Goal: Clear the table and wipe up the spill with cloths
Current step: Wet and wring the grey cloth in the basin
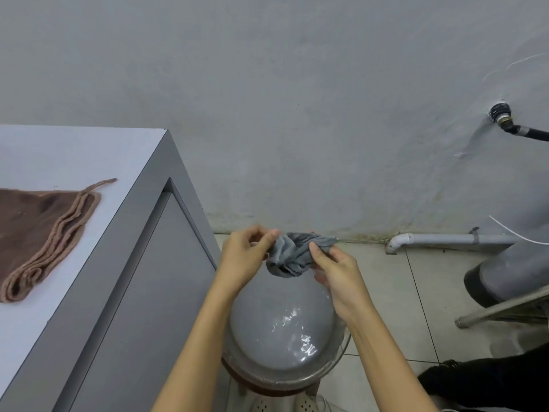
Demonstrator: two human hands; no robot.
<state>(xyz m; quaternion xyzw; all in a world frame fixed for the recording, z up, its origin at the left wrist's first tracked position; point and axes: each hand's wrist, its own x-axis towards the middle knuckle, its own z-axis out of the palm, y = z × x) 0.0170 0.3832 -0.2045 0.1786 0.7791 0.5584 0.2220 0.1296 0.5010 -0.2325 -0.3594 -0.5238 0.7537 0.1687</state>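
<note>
- Far left, on the pale table top (59,150): a brown cloth (38,230) lying folded in flat layers, its stitched edges stacked toward the table's right side, one loose corner trailing up and right. Dry-looking, though hard to confirm; probably light and limp, easiest lifted by pinching through the stacked edge so the layers rise together.
- No spill visible on the part of the table in view.
- Just right of the table's grey side panel: left hand (243,257), fingers curled and closed, thumb and forefinger pinching the left end of a grey cloth (292,257).
- Centre: the grey cloth bunched and twisted into a wad, held in the air between both hands, above the far rim of a basin (338,352). Soft, floppy, likely wet and therefore heavier and a little slippery; likely best gripped at the two ends, as now, for wringing or shaking open.
- Below the cloth: the basin holding cloudy water with bright glints on its surface, resting on a perforated stool or stand only partly in view.
- Right of centre: right hand (335,272), thumb and fingertips closed on the cloth's right end, remaining fingers loosely bent beneath.
- Further right: white pipe (445,239) along the foot of the wall, tiled floor, a hose fitting (502,114) higher on the wall.
- Judged stage: rinsing or wringing, wiping not finished.
</note>
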